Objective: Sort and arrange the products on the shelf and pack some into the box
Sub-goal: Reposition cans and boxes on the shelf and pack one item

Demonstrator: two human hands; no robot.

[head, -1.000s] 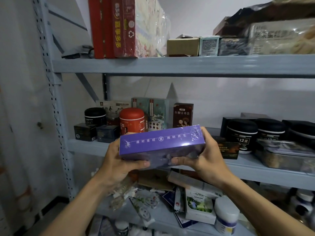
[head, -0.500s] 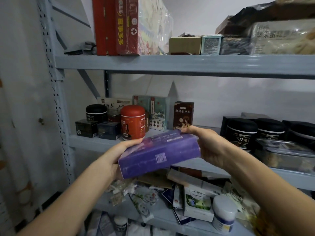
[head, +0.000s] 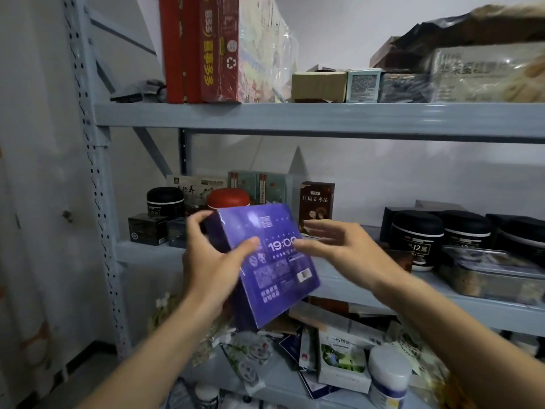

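A flat purple box point(head: 274, 270) with white print and "19:00" on its face is held up in front of the middle shelf point(head: 147, 252), its face tilted toward me. My left hand point(head: 212, 261) grips its upper left edge, thumb across the front and fingers curled behind. My right hand point(head: 339, 246) has straight, spread fingers; its fingertips touch the box's right side near the print. Behind the box a red canister point(head: 227, 197) stands on the middle shelf, mostly hidden.
The middle shelf holds black jars point(head: 417, 234), small dark boxes point(head: 147, 228), teal and brown tea boxes point(head: 317, 202) and a clear container point(head: 495, 276). The top shelf point(head: 295, 118) carries red boxes and cartons. The lower shelf is cluttered with packets and a white bottle point(head: 387, 376).
The purple box has been turned from lying level to standing with its printed face toward me. My right hand has released its grip and opened; my left hand now holds the box alone.
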